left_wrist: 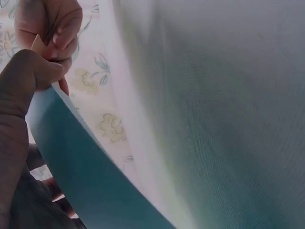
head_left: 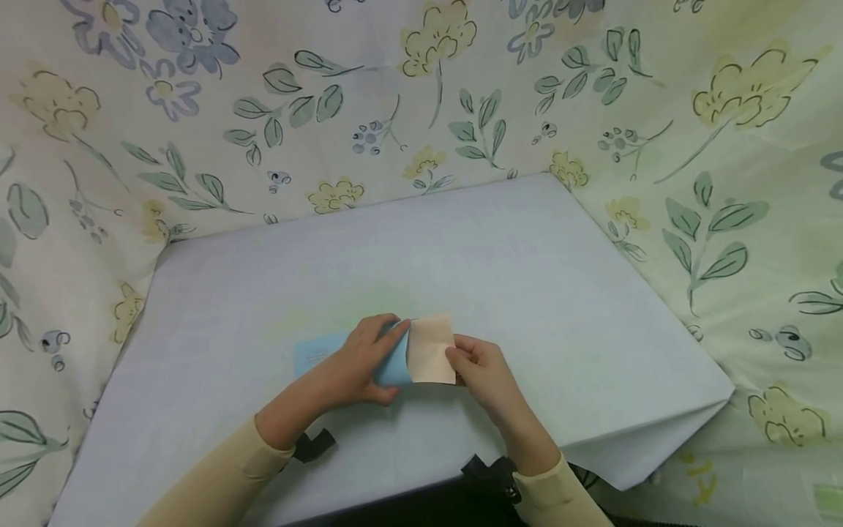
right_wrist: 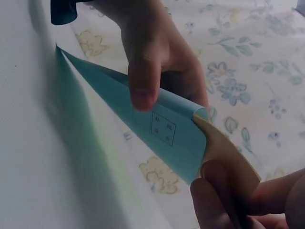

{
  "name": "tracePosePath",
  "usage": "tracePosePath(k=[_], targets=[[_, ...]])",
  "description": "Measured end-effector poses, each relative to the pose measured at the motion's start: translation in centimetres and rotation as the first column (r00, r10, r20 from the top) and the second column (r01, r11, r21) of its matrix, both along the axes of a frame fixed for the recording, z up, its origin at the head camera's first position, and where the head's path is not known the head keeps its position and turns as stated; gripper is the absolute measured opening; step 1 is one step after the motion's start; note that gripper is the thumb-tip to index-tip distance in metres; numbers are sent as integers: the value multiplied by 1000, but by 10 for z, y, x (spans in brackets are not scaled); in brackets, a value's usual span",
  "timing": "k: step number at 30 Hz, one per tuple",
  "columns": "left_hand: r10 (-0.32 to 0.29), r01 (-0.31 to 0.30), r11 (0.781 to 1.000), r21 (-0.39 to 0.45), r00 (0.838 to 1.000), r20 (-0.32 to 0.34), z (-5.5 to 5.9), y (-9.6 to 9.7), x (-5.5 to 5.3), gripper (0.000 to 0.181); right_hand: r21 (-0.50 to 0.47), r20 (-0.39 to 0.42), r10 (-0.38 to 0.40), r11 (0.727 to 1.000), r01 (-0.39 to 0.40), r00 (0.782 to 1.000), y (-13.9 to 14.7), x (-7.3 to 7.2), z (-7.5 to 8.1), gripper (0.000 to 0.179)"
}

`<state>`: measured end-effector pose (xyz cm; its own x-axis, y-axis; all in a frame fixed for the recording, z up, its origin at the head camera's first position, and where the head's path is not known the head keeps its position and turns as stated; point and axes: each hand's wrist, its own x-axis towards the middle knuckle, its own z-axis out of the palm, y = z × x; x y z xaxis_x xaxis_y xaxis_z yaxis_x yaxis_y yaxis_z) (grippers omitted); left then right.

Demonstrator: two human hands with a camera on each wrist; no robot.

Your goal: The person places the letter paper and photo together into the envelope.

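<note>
A light-blue folded paper sleeve (head_left: 319, 350) with small printed text is held just above the white-covered table. My left hand (head_left: 358, 362) grips it, thumb along the near side and fingers over the far side. Out of its right end sticks a plain beige sheet (head_left: 431, 350). My right hand (head_left: 484, 369) pinches that sheet's right edge between thumb and fingers. In the right wrist view, the blue sleeve (right_wrist: 178, 136) bows around the beige sheet (right_wrist: 224, 152) and shows a small printed square. How far the sheet reaches inside is hidden.
A white cloth (head_left: 560, 278) covers the table, hanging in a fold at the front right corner. Floral curtain fabric (head_left: 382, 132) encloses the back and sides. Black bands (head_left: 315, 445) are on both wrists. A dark surface (head_left: 421, 509) lies at the near edge.
</note>
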<state>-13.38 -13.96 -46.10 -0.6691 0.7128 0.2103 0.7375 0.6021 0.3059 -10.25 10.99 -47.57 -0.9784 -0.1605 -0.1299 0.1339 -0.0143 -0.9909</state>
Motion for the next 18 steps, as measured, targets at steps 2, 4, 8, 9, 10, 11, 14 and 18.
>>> tracePosePath(k=[2,4,8,9,10,11,14,18], targets=[[-1,1,1000,-2,1000,8,0,0,0,104,-15,4,-12,1000,12,1000,1,0,0,34],[-3,3,1000,-2,1000,8,0,0,-1,106,-37,7,-27,999,27,1000,2,0,-1,34],[-15,15,1000,-2,1000,-24,-3,0,-1,113,-70,29,-35,997,37,999,7,-2,-3,33],[-15,15,1000,-5,999,-38,-4,0,-2,115,-71,32,-34,997,37,999,7,-2,-3,33],[-11,11,1000,-7,999,-51,-5,0,-2,118,-72,35,-35,997,38,999,8,-2,-4,33],[-2,1,1000,-14,998,-63,-5,-1,-2,120,-73,38,-37,997,39,999,9,-2,-4,33],[53,-57,997,-46,994,-94,-4,-1,-1,124,-72,35,-39,997,41,999,13,-3,-4,33],[107,-118,988,-95,988,-114,-2,-1,0,123,-61,29,-20,998,22,999,20,-4,-3,35]])
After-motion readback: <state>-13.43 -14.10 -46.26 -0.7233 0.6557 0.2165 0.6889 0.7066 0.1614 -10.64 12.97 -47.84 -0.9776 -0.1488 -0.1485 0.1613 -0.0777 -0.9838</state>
